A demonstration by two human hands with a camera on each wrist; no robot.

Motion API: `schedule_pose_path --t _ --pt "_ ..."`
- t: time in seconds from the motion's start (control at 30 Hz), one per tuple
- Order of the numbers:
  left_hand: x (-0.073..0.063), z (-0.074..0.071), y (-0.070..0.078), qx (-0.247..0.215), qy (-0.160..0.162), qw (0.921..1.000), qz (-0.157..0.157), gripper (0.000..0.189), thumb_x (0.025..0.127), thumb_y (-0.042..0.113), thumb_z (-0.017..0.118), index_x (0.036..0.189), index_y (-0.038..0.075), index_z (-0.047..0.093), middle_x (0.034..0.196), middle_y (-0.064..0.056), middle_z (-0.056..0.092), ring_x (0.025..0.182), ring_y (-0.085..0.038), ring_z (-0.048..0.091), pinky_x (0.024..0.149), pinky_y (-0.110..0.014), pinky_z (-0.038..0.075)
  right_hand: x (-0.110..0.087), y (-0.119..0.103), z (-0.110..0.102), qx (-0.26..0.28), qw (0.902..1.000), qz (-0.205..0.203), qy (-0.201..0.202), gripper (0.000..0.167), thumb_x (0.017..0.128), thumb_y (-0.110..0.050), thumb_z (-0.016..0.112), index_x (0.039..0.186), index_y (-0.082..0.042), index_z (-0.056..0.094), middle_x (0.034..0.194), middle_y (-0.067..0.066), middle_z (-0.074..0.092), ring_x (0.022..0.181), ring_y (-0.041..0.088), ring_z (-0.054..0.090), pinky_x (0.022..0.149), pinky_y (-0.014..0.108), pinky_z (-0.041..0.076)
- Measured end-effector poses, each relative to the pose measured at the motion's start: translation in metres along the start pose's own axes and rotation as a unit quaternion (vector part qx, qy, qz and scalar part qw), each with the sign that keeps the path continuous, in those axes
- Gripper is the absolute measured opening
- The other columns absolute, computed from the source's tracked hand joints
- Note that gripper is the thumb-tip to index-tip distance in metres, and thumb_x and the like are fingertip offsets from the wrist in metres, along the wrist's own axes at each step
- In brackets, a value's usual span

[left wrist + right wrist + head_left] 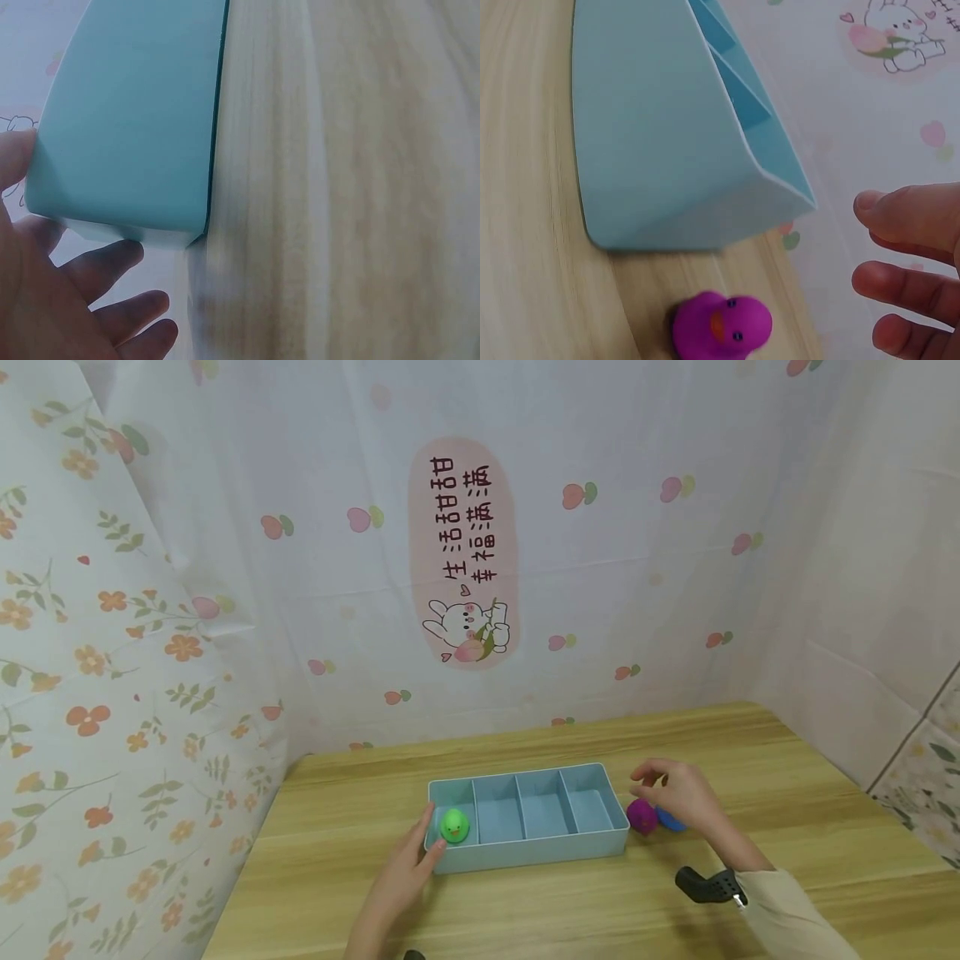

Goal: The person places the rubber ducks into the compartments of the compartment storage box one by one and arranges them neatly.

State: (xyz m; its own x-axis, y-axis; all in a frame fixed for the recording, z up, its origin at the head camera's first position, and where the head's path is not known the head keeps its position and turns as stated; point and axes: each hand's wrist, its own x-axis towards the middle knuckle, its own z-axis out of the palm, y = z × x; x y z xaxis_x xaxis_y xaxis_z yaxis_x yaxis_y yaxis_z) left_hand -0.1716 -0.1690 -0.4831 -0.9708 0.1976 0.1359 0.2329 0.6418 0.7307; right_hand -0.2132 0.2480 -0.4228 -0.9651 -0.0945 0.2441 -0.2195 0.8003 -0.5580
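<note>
A pale blue box [528, 853] with several compartments stands on the table. A green toy duck [454, 826] sits in its leftmost compartment. My left hand [401, 870] rests against the box's left end, its thumb at the front corner and its fingers loosely spread, as the left wrist view also shows. Past the box's right end, my right hand [686, 793] hovers with bent, parted fingers and holds nothing. A purple toy duck [721, 327] lies below it, close to the box. Beside that duck is a blue object [671, 819], partly hidden by the right hand.
The wood-grain table [337, 793] ends at a patterned cloth backdrop [637, 610]. Another floral cloth [135, 693] hangs on the left. A black strap piece [707, 886] juts from the right wrist above the table.
</note>
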Motion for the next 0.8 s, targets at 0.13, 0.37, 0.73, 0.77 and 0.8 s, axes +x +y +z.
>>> schedule_pose_path --t 0.13,0.37,0.73,0.77,0.8 --pt "0.0 0.0 -0.001 -0.001 0.001 1.0 0.001 0.062 0.1 0.038 0.048 0.152 0.012 0.026 0.149 -0.023 0.036 0.136 -0.044 0.034 0.11 -0.06 0.028 -0.005 0.006 -0.005 -0.006 1.0 0.005 -0.001 0.014 0.083 -0.015 0.073 0.093 -0.005 0.07 0.078 -0.001 0.064 0.078 0.018 0.054 0.068 0.03 0.044" --pt "0.001 0.0 -0.002 -0.005 0.001 0.9999 0.009 0.062 0.1 0.037 0.048 0.152 0.011 0.026 0.149 -0.024 0.035 0.136 -0.045 0.035 0.11 -0.06 0.029 -0.01 0.022 -0.019 -0.015 0.9999 0.004 0.006 0.015 0.083 -0.017 0.074 0.092 -0.006 0.07 0.078 -0.001 0.065 0.077 0.017 0.055 0.069 0.03 0.045" --pt "0.001 0.0 0.0 -0.009 0.005 0.9999 0.011 0.062 0.1 0.035 0.048 0.152 0.01 0.026 0.149 -0.022 0.035 0.136 -0.043 0.035 0.11 -0.059 0.029 -0.017 0.047 -0.038 -0.029 0.9994 0.012 -0.016 0.02 0.083 -0.018 0.074 0.094 -0.002 0.069 0.081 0.001 0.063 0.075 0.016 0.052 0.06 0.024 0.044" --pt "0.001 0.0 0.0 -0.009 0.004 0.9999 0.014 0.062 0.1 0.035 0.048 0.151 0.009 0.026 0.149 -0.023 0.035 0.136 -0.044 0.035 0.11 -0.059 0.029 -0.018 0.049 -0.038 -0.034 0.9992 0.011 -0.018 0.02 0.083 -0.019 0.074 0.093 -0.002 0.069 0.081 0.0 0.063 0.075 0.016 0.052 0.062 0.025 0.044" --pt "0.0 0.0 -0.001 -0.008 0.004 0.9998 0.015 0.062 0.1 0.035 0.048 0.151 0.009 0.026 0.149 -0.023 0.035 0.136 -0.044 0.035 0.11 -0.058 0.029 -0.019 0.051 -0.039 -0.037 0.999 0.013 -0.021 0.02 0.083 -0.018 0.074 0.094 -0.002 0.069 0.081 0.0 0.063 0.075 0.015 0.053 0.063 0.025 0.044"
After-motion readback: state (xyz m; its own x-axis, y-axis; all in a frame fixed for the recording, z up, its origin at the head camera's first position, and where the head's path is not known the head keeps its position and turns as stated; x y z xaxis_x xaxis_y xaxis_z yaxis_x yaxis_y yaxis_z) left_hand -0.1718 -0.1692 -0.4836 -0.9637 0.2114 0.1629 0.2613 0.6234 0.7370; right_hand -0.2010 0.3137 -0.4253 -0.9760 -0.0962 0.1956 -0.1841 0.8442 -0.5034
